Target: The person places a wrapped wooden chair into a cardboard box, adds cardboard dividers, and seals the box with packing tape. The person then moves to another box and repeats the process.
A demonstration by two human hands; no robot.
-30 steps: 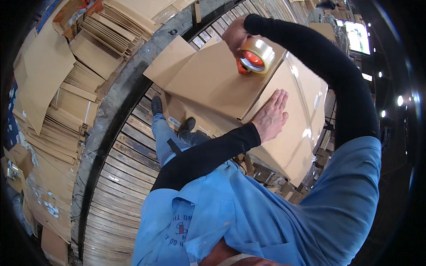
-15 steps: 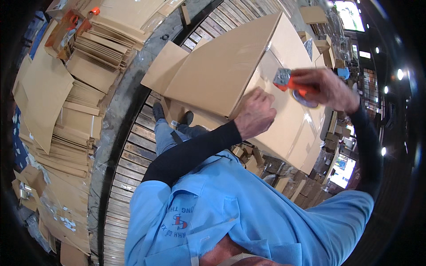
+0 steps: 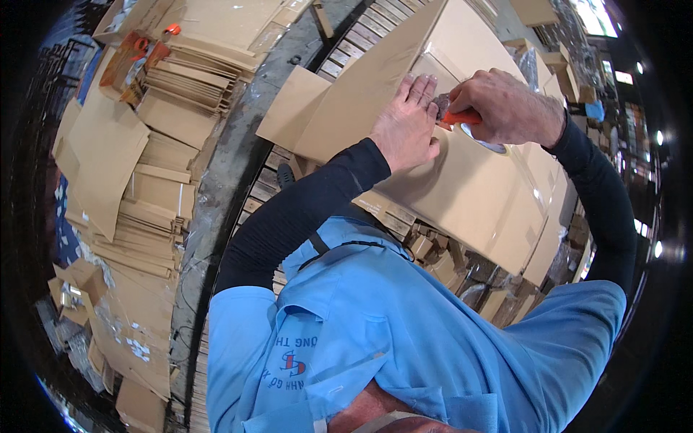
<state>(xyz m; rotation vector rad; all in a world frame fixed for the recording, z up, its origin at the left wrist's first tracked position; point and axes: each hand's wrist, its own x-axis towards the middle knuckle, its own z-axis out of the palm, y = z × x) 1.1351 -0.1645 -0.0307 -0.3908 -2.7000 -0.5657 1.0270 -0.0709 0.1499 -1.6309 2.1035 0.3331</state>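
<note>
A large brown cardboard box (image 3: pixel 469 191) stands in front of me on slatted boards. My left hand (image 3: pixel 411 128) lies on it with fingers stretched out flat, near its upper edge. My right hand (image 3: pixel 511 108) grips an orange-handled tape dispenser (image 3: pixel 463 117), its metal head down at the box beside my left fingertips. The pale rim of the tape roll shows below my right hand. Clear tape runs along the box face, though its end near the dispenser is hidden.
Slatted wooden boards (image 3: pixel 354 49) run past the box. Across a concrete strip (image 3: pixel 216 180) at left lie stacks of flat cardboard (image 3: pixel 170 137), with an orange tape dispenser (image 3: pixel 172 29) among them. An open small carton (image 3: pixel 76 292) sits at lower left. More cartons stand beyond the box at right.
My left hand has gone from curled fingers to lying flat on the box, further up. My right hand has brought the tape dispenser left and down against the box, beside it.
</note>
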